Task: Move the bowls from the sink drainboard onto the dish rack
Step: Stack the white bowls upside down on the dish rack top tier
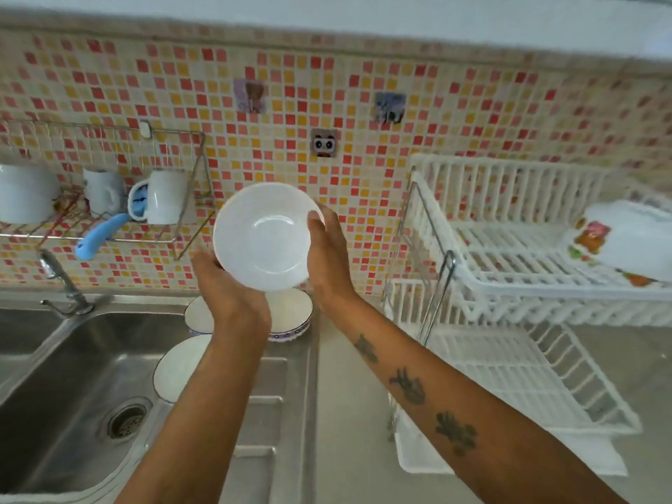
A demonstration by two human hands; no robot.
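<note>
I hold a plain white bowl (263, 236) up in front of the tiled wall, its inside facing me. My left hand (227, 285) grips its lower left rim and my right hand (325, 260) grips its right rim. Below them, on the steel drainboard (271, 412), sits a bowl with a blue patterned rim (291, 314) and a second white bowl (180, 367), both partly hidden by my left forearm. The white two-tier dish rack (509, 271) stands at the right, with a flowered bowl (629, 241) upside down on its top tier.
The steel sink basin (72, 394) with a drain and a tap (62, 281) lies at the lower left. A wire wall shelf (109, 209) holds white mugs and a blue-handled tool. Grey countertop runs between drainboard and rack.
</note>
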